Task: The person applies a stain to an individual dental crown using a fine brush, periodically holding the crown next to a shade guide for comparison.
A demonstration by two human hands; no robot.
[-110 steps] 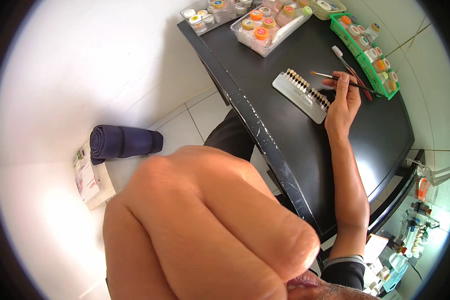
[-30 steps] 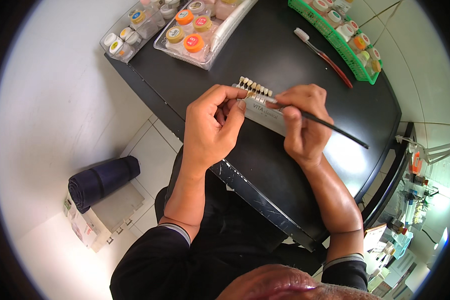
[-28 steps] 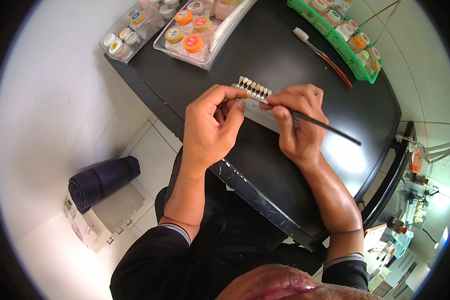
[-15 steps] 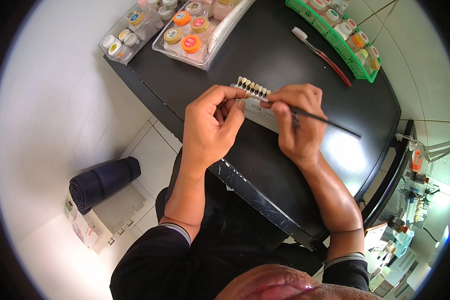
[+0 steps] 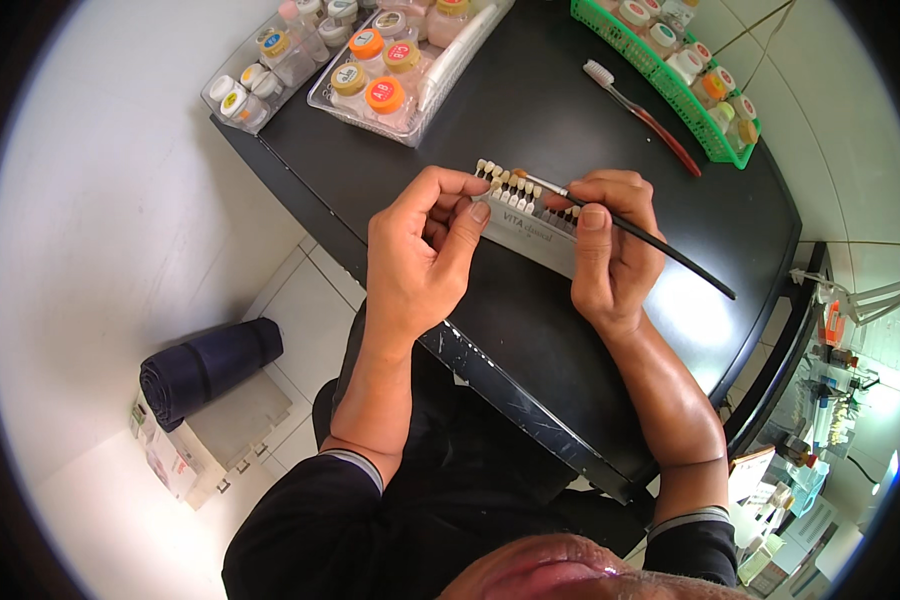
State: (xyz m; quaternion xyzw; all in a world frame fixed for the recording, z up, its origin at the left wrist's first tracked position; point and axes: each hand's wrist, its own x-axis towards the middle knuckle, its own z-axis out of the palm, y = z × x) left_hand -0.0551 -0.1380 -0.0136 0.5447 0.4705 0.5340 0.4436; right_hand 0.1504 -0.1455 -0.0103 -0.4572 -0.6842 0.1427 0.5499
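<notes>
My right hand [image 5: 620,245] grips a thin paintbrush [image 5: 670,252] with a black handle, silver ferrule and orange-brown tip. The brush slants left and upward, its tip over the row of tooth-shaped tabs. Beneath it stands a dental shade guide [image 5: 520,228], a pale grey holder with tooth-coloured tabs. At its left end, my left hand [image 5: 425,255] is closed, thumb and index finger pinched towards each other. Whatever small piece lies between those fingertips is too small to make out against the tabs. My right fingers cover part of the guide's right end.
On the black table [image 5: 510,320], a clear basket [image 5: 415,130] of lidded jars stands far left, beside a clear box [image 5: 255,125] of small jars. A green basket [image 5: 660,75] of jars and a red-handled toothbrush [image 5: 650,118] lie far right. A dark rolled bundle [image 5: 215,368] is left of the table.
My right hand has shifted slightly right, drawing the brush tip away from my left fingertips to above the guide's tabs. My left hand stays nearly in place.
</notes>
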